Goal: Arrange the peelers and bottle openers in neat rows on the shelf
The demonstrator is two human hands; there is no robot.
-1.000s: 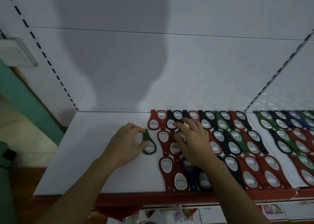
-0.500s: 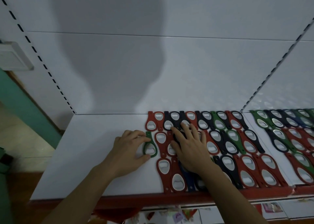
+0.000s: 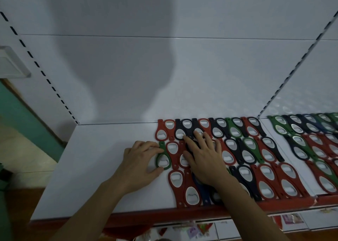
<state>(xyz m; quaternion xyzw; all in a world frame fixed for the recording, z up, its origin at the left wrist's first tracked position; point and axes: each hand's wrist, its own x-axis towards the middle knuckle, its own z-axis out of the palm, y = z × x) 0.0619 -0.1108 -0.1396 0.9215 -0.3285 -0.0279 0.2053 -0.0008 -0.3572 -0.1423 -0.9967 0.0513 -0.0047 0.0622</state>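
The green opener (image 3: pixel 163 158) lies flat on the white shelf (image 3: pixel 87 167), at the left end of the middle row, its narrow end pointing far. It touches the red opener (image 3: pixel 172 149) on its right. The left hand (image 3: pixel 140 160) pinches it, fingers at the narrow end and thumb at the near, wide end. The right hand (image 3: pixel 203 154) lies just right of it, fingers straight and spread, pressing flat on the openers of the middle row.

The openers (image 3: pixel 256 149) fill the right part of this shelf in 3 rows, far, middle and near, packed alternately head to tail. They are red, black and green, with 1 blue one (image 3: pixel 204 193) in the near row beside the right wrist. At least 3 green ones show here; the hand hides too many for a full count. The left part of the shelf is bare white. A red strip (image 3: pixel 164 216) runs along its near edge.

Behind it stands a white back panel (image 3: pixel 219 67) with a shadow on it, between 2 slotted uprights. Right of the right upright (image 3: pixel 292 70), a 2nd shelf (image 3: pixel 272 131) holds more openers in rows. At far left are a green wall (image 3: pixel 20 116) and a pale floor (image 3: pixel 22 149). Packets (image 3: pixel 292 218) show below the shelf.
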